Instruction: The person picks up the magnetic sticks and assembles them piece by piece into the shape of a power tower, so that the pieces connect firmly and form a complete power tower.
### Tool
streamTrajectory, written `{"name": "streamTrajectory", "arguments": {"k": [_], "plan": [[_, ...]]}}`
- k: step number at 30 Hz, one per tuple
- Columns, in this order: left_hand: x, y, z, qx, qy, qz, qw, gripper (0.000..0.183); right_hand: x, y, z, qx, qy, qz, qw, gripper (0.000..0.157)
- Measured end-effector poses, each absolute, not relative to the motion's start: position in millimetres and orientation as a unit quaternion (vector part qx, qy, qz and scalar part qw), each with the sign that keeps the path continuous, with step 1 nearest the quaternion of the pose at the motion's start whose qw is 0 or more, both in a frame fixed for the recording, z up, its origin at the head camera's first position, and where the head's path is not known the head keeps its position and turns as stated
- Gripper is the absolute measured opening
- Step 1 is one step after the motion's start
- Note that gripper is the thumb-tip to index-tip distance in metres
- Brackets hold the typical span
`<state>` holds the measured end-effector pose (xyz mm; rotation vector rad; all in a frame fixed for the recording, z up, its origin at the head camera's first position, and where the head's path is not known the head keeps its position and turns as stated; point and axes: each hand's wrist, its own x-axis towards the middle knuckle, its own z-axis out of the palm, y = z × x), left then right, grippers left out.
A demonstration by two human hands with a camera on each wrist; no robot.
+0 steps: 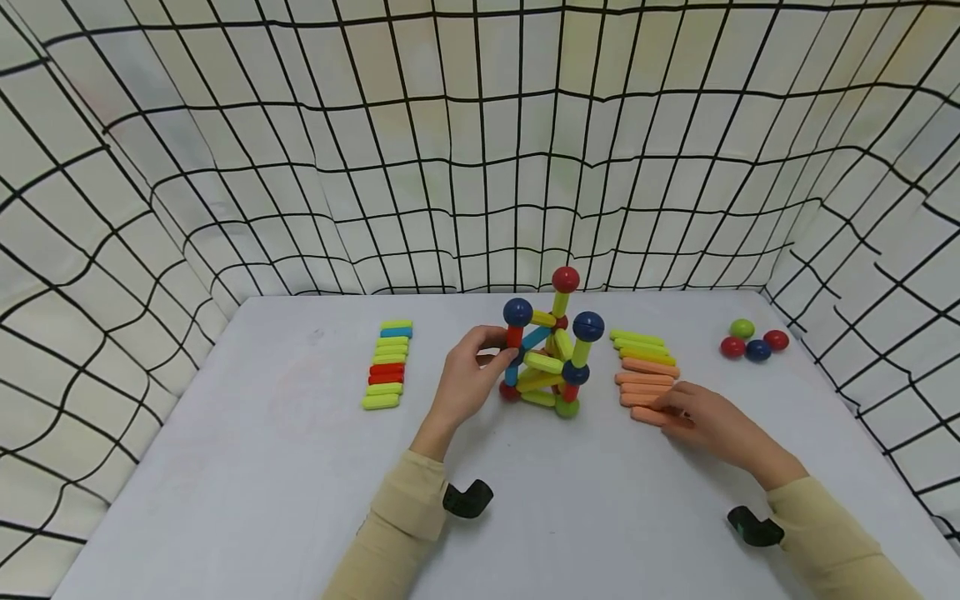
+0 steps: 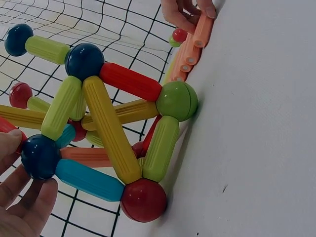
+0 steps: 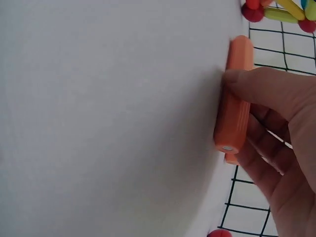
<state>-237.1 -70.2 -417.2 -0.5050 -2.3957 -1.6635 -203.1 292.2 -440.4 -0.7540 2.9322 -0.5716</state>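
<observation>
A magnetic stick-and-ball tower (image 1: 543, 363) stands on the white table, built from coloured rods and balls. My left hand (image 1: 465, 379) holds it on its left side, with fingers and thumb about a dark blue ball (image 2: 41, 157) and the red rod above that ball. To the right of the tower, my right hand (image 1: 708, 423) is at the near end of a row of orange rods (image 1: 647, 378). Its thumb and fingers pinch the nearest orange rod (image 3: 231, 126), which lies at the table surface. A metal tip shows in that rod's end.
Short green, blue and red rods (image 1: 387, 367) form a column on the left. Beyond the orange rods lie yellow-green rods (image 1: 637, 337). Several loose balls (image 1: 757, 351) sit at the far right. A black grid-patterned white backdrop (image 1: 517, 192) surrounds the table's back and sides.
</observation>
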Motion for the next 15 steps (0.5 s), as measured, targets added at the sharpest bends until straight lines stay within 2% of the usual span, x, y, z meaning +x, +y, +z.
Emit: {"name": "streamTrajectory", "arguments": {"k": [5, 10, 15], "plan": [[-237, -70, -417, -0.17, -0.806, -0.56, 0.091, 0.026, -206, 287, -434, -0.28, 0.947, -0.158, 0.001, 0.027], [-237, -70, -416, -0.169, -0.806, -0.56, 0.09, 0.026, -219, 275, -415, -0.24, 0.928, -0.284, 0.021, 0.037], [-236, -69, -417, -0.163, -0.808, -0.559, 0.086, 0.027, -235, 253, -392, -0.201, 0.895, -0.397, 0.019, 0.039]]}}
